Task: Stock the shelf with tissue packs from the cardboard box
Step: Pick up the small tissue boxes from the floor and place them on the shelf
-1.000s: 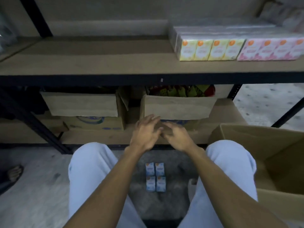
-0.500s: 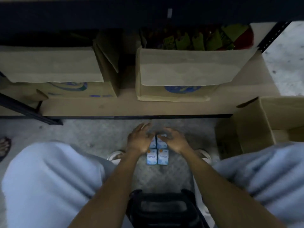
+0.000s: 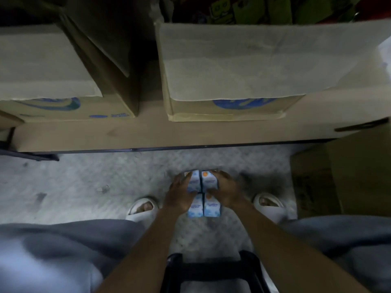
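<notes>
A block of several blue tissue packs (image 3: 204, 194) sits on the speckled floor between my feet. My left hand (image 3: 179, 192) wraps its left side, fingers curled over the far corner. My right hand (image 3: 225, 190) grips the right side the same way, thumb across the top. The open cardboard box (image 3: 342, 172) stands on the floor at the right edge, its inside out of view. The low shelf board (image 3: 148, 132) runs across just beyond the packs.
Two cardboard boxes (image 3: 53, 81) (image 3: 243, 70) with folded-down flaps stand on the low shelf; the right one holds green and red packets. My white sandals (image 3: 142, 208) (image 3: 269, 205) flank the packs. A black stool (image 3: 211, 269) is under me.
My head tilted down and the view closed in on the floor. Both hands dropped from in front of the shelf onto the blue packs and closed round the block's sides.
</notes>
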The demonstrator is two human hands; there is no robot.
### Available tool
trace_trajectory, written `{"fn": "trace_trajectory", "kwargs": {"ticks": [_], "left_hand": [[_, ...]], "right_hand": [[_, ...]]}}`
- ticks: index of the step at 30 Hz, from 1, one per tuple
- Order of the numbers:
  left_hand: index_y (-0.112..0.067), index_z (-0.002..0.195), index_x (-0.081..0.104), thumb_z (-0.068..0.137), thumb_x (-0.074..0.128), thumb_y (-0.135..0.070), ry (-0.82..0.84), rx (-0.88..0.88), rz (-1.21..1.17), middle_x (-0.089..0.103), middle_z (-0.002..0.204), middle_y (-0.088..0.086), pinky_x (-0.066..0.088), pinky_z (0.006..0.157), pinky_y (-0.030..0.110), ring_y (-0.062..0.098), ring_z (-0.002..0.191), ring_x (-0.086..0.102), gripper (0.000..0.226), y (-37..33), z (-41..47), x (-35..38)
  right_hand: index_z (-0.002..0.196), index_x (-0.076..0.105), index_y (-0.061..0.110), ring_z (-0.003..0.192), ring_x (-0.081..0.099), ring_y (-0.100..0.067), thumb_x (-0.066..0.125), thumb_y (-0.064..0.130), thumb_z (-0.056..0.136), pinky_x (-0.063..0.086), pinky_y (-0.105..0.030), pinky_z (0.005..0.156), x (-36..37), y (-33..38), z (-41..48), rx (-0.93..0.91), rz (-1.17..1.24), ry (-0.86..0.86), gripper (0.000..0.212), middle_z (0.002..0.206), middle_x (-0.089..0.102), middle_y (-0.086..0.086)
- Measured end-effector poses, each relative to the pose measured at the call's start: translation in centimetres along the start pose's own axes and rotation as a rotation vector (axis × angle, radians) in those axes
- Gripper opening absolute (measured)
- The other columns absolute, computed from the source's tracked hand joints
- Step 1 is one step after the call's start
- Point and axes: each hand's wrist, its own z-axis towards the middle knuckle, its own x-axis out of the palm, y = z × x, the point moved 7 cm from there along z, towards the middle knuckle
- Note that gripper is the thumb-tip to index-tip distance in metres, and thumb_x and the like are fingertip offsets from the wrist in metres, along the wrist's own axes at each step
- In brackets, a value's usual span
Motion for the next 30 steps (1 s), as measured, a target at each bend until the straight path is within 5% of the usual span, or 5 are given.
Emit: {"fn": "trace_trajectory", "kwargs": {"ticks": [14,17,21,26,30], "left_hand": [[-0.025,0.151,0.025,0.087,0.064,-0.008,0.036,-0.009,-0.169,0.022,0.151,0.009,0.051,0.094,0.053,0.037,0.133,0.040,0.077,2.5,4.1,2.0],[-0.025,0.152,0.022,0.087,0.062,-0.007,0.034,-0.010,-0.087,0.024,0.148,0.015,0.050,0.096,0.051,0.037,0.132,0.040,0.078,2.0,4.3,2.1],[-0.025,0.150,0.022,0.086,0.064,-0.010,0.010,-0.011,0.058,0.025,0.145,0.014,0.046,0.100,0.048,0.035,0.131,0.039,0.079,1.6,4.6,1.7],[-0.020,0.142,0.034,0.082,0.064,-0.005,-0.039,-0.008,0.060,0.030,0.139,0.014,0.049,0.096,0.045,0.033,0.125,0.043,0.069,1.0,4.3,1.3],[-0.015,0.130,0.045,0.077,0.066,0.001,-0.107,0.032,-0.001,0.039,0.128,0.014,0.052,0.089,0.044,0.032,0.115,0.050,0.060,0.2,4.4,1.0]], "right_hand": [[0.148,0.028,0.017,0.138,0.035,-0.030,0.060,0.023,0.089,0.038,-0.044,0.109,0.0,2.2,1.3,-0.093,-0.175,0.011,0.067,0.150,0.034,-0.010],[0.143,0.034,0.017,0.126,0.049,-0.030,0.063,0.013,0.087,0.050,-0.044,0.096,0.2,2.0,1.8,-0.111,-0.147,-0.030,0.063,0.142,0.043,-0.010],[0.133,0.045,0.016,0.118,0.052,-0.022,0.056,0.013,0.092,0.049,-0.015,0.073,0.3,1.9,1.8,-0.101,-0.084,-0.049,0.042,0.133,0.044,-0.004],[0.130,0.046,-0.005,0.106,0.056,-0.019,0.044,-0.003,0.096,0.037,0.003,0.059,-0.6,3.1,1.4,-0.167,-0.082,-0.127,0.034,0.127,0.049,-0.013],[0.102,0.054,0.001,0.089,0.049,0.001,0.052,0.002,0.094,0.033,0.006,0.069,-0.7,3.1,0.9,-0.197,0.130,-0.133,0.008,0.101,0.044,0.004]]}}
